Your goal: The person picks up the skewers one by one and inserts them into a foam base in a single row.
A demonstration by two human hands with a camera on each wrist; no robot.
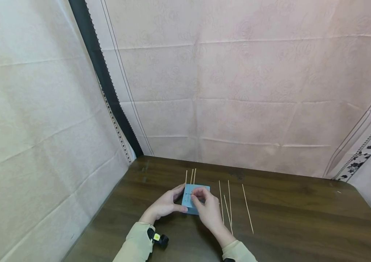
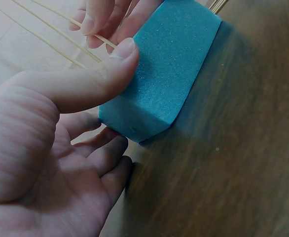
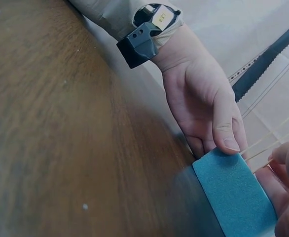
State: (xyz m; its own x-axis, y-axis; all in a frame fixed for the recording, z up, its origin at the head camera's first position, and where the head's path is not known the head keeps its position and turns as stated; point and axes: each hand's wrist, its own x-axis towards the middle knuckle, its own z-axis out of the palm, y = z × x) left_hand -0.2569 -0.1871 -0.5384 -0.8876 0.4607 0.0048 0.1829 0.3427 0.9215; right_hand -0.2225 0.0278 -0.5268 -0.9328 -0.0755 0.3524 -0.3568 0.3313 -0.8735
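Observation:
A blue foam block (image 1: 188, 203) sits on the table, with thin wooden sticks (image 1: 186, 177) rising from its top. My left hand (image 1: 164, 205) grips the block's left end, thumb (image 2: 117, 61) along the upper edge and the other fingers around the end. Over the block's top, my right hand (image 1: 207, 209) pinches a thin wooden stick (image 2: 106, 41) between thumb and fingertips. Two other sticks stand beside it in the left wrist view. The pinched stick's lower end is hidden behind the left thumb there.
Several loose sticks (image 1: 247, 207) lie on the brown wooden table (image 1: 290, 214) to the right of the block. Pale cloth (image 1: 237, 91) hangs behind the table and along its sides. A small black camera (image 1: 161, 240) is strapped to the left wrist.

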